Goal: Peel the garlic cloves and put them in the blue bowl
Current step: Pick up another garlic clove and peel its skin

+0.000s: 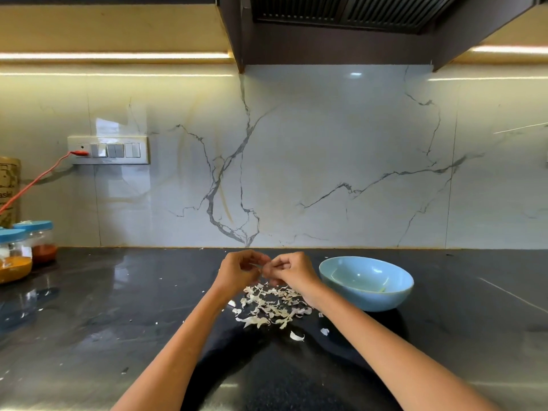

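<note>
1. Garlic clove (261, 266): at frame centre, pinched between my left hand (237, 271) and right hand (289, 269), both with fingers curled in, held above the dark counter (118, 307).
2. Peeled skins (271, 304): heaped just below my hands; many scraps suggest peeling is well advanced.
3. Blue bowl (366, 283): right of centre; its visible interior shows only a greenish fleck, no cloves that I can make out.
4. Clove itself is mostly hidden by my fingers; unpeeled stock is not visible.
</note>
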